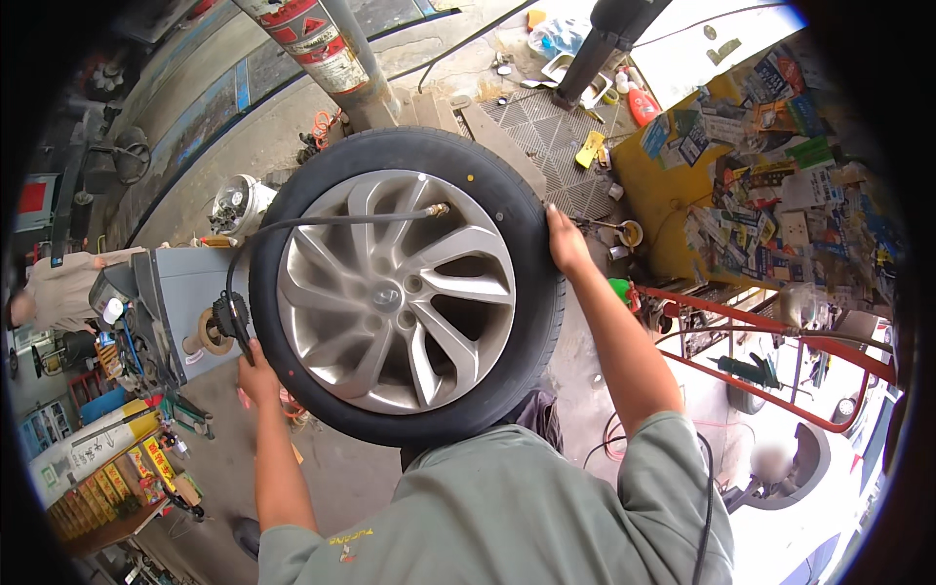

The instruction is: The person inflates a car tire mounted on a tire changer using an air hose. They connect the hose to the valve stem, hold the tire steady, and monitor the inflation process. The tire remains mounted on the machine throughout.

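A black tyre [524,302] on a silver multi-spoke rim [448,255] lies face up in front of my body. My left hand [256,374], at the tyre's left edge, is closed round the handle of a tyre inflator [232,317] with a round, dark gauge. From the inflator a black air hose [331,219] arches over the rim to a brass-coloured end fitting [438,210] at the upper right of the rim. Against the tyre's right edge, my right hand [567,242] grips the side; some of its fingers are hidden. What supports the wheel is mostly covered.
A thick grey post [336,73] with red labels rises just beyond the tyre. A grey cabinet [200,268] stands at left, with a white bucket [239,205] behind it. At right are a red metal frame [770,322] and a yellow surface [655,190] strewn with packages.
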`<control>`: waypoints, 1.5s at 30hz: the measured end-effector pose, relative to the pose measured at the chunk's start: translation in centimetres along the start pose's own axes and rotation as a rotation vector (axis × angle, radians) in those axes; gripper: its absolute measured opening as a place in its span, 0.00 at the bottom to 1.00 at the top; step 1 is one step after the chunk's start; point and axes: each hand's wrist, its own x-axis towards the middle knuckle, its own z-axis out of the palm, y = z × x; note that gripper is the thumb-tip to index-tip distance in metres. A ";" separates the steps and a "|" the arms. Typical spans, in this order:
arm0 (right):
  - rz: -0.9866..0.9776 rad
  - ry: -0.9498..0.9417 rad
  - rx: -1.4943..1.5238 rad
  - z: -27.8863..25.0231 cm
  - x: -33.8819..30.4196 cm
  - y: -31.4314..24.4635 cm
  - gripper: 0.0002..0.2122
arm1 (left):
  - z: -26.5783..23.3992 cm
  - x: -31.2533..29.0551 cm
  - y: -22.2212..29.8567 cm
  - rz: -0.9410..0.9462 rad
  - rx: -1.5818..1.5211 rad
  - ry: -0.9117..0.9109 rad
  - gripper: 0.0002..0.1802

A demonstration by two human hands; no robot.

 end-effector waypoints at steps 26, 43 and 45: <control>0.458 0.600 0.318 9.9 -22.0 -1.1 0.31 | -4.8 -9.6 -4.0 0.099 -0.315 -0.039 0.42; 0.532 -0.264 0.325 13.0 -38.0 18.2 0.23 | -7.2 -16.2 -4.7 0.099 -0.500 -0.250 0.37; 0.666 -0.363 0.248 13.7 -44.9 20.7 0.22 | -7.0 -17.5 -5.2 0.126 -0.529 -0.210 0.38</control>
